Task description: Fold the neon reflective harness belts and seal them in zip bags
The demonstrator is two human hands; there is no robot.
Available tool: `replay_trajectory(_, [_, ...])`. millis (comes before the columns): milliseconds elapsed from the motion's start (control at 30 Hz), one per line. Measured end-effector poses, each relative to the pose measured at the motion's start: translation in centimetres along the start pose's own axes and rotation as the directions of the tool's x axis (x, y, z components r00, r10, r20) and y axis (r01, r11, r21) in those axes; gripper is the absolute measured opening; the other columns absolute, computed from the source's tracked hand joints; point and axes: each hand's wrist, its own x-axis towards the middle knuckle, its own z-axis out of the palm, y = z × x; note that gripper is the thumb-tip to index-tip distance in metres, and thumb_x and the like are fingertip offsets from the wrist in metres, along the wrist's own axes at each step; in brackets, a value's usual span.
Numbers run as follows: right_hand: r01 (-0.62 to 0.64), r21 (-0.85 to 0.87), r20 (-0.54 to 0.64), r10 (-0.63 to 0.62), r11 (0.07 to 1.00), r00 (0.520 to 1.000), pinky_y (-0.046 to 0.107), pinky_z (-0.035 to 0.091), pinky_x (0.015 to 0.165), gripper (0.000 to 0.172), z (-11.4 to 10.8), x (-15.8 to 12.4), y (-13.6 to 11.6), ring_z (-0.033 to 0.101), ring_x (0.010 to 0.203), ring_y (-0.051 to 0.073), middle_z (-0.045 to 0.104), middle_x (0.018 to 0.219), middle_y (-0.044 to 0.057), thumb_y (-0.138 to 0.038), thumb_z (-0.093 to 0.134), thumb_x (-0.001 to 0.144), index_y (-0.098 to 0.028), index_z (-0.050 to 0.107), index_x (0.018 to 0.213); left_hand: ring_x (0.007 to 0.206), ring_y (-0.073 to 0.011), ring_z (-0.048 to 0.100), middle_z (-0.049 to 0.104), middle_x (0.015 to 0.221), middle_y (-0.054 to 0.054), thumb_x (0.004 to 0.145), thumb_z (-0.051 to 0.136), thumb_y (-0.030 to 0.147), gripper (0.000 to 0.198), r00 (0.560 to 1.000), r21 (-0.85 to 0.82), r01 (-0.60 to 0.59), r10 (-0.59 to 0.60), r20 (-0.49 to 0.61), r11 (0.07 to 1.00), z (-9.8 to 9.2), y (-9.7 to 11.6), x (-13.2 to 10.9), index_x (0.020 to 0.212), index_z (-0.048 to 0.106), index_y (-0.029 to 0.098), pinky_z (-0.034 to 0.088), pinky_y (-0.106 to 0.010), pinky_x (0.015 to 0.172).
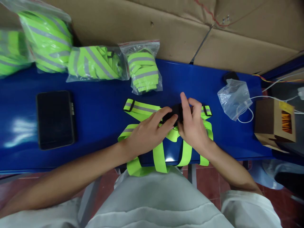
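A neon-yellow reflective strap vest [158, 158] with grey stripes and black strap adjusters lies spread at the front edge of the blue table, some straps hanging over it. At its middle is a black piece [175, 114], whose exact kind is hidden by fingers. My left hand [148, 133] is closed on the left side of this piece, thumb and forefinger pinching it. My right hand [193, 128] grips its right side, with the forefinger stretched upward along it and the other fingers bent.
Several clear bags of folded yellow straps [143, 71] line the back left. A black tablet [55, 119] lies at left. On the right are an empty plastic bag [235, 96], a white cable [249, 117] and a small cardboard box [267, 122]. Large cartons [133, 23] wall off the back.
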Motion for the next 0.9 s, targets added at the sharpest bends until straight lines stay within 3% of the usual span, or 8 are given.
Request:
replay_trajectory(133, [0.059, 0.180, 0.024, -0.064, 0.982, 0.998, 0.053, 0.055, 0.112, 0.084, -0.6, 0.1, 0.7, 0.047, 0.142, 0.035, 0.038, 0.151, 0.021, -0.029, 0.056, 0.101, -0.024, 0.011, 0.172, 0.127, -0.0311, 0.067, 0.058, 0.142, -0.021, 0.106, 0.051, 0.022, 0.037, 0.997, -0.097, 0.069, -0.065, 0.050, 0.993, -0.1, -0.8, 0.3, 0.143, 0.052, 0.018, 0.065, -0.043, 0.094])
replay_trajectory(233, [0.084, 0.333, 0.198, -0.157, 0.939, 0.968, 0.054, 0.048, 0.121, 0.087, -2.6, 0.4, 2.3, 0.042, 0.152, 0.033, 0.038, 0.161, 0.017, -0.041, 0.063, 0.102, -0.028, 0.014, 0.172, 0.119, -0.0275, 0.070, 0.056, 0.145, -0.018, 0.109, 0.050, 0.034, 0.039, 0.988, -0.132, 0.090, -0.072, 0.136, 0.987, -1.1, -1.8, 0.8, 0.144, 0.054, 0.020, 0.065, -0.039, 0.091])
replay_trajectory(333, [0.040, 0.429, 0.272, -0.171, 0.902, 0.947, 0.048, 0.052, 0.118, 0.070, -4.9, 0.6, 3.9, 0.055, 0.144, 0.027, 0.052, 0.158, 0.011, -0.042, 0.059, 0.105, -0.032, 0.029, 0.168, 0.099, -0.0203, 0.073, 0.049, 0.156, -0.016, 0.108, 0.048, 0.053, 0.052, 0.955, -0.222, 0.152, -0.085, 0.285, 0.963, -3.0, -3.1, 1.4, 0.151, 0.051, 0.024, 0.063, -0.037, 0.091])
replay_trajectory(467, [-0.041, 0.293, 0.153, -0.005, 0.955, 0.988, 0.043, 0.056, 0.109, 0.045, -6.0, 0.4, 6.1, 0.070, 0.121, 0.024, 0.069, 0.136, 0.011, -0.040, 0.053, 0.109, -0.024, 0.057, 0.151, 0.114, -0.0222, 0.071, 0.053, 0.152, -0.012, 0.111, 0.039, 0.049, 0.049, 0.909, -0.247, 0.270, -0.161, 0.385, 0.931, -5.4, -5.0, 1.3, 0.152, 0.051, 0.023, 0.059, -0.037, 0.100])
replay_trajectory(567, [-0.050, 0.165, 0.211, 0.014, 0.985, 0.977, 0.049, 0.056, 0.107, 0.045, -6.0, 0.1, 7.9, 0.071, 0.118, 0.028, 0.071, 0.132, 0.013, -0.046, 0.059, 0.106, -0.021, 0.063, 0.143, 0.119, -0.0246, 0.069, 0.062, 0.140, -0.010, 0.110, 0.043, 0.038, 0.039, 0.883, -0.138, 0.284, -0.203, 0.423, 0.949, -5.7, -6.2, 0.1, 0.140, 0.062, 0.021, 0.059, -0.039, 0.101])
replay_trajectory(633, [-0.038, 0.143, 0.275, -0.003, 0.989, 0.961, 0.050, 0.056, 0.106, 0.046, -6.0, -0.1, 8.6, 0.070, 0.121, 0.030, 0.070, 0.133, 0.013, -0.050, 0.062, 0.103, -0.022, 0.065, 0.139, 0.117, -0.0238, 0.070, 0.065, 0.136, -0.010, 0.108, 0.044, 0.033, 0.036, 0.894, -0.139, 0.254, -0.178, 0.410, 0.957, -5.4, -6.9, -0.8, 0.133, 0.067, 0.022, 0.060, -0.037, 0.097])
replay_trajectory(800, [-0.056, 0.187, 0.186, 0.021, 0.981, 0.982, 0.044, 0.057, 0.098, 0.037, -5.8, 0.2, 6.7, 0.072, 0.107, 0.025, 0.074, 0.119, 0.010, -0.048, 0.056, 0.107, -0.022, 0.069, 0.131, 0.110, -0.0219, 0.074, 0.073, 0.127, -0.008, 0.110, 0.040, 0.037, 0.037, 0.926, -0.174, 0.249, -0.182, 0.330, 0.953, -4.9, -7.1, -1.3, 0.128, 0.068, 0.022, 0.058, -0.031, 0.087])
replay_trajectory(900, [0.033, 0.234, 0.137, -0.067, 0.972, 0.988, 0.045, 0.052, 0.105, 0.043, -4.6, 0.8, 4.5, 0.067, 0.121, 0.027, 0.072, 0.128, 0.012, -0.051, 0.055, 0.107, -0.021, 0.065, 0.136, 0.106, -0.0245, 0.076, 0.076, 0.122, -0.006, 0.111, 0.040, 0.046, 0.040, 0.913, -0.099, 0.294, -0.248, 0.325, 0.951, -5.4, -6.3, 0.1, 0.127, 0.069, 0.023, 0.055, -0.032, 0.081])
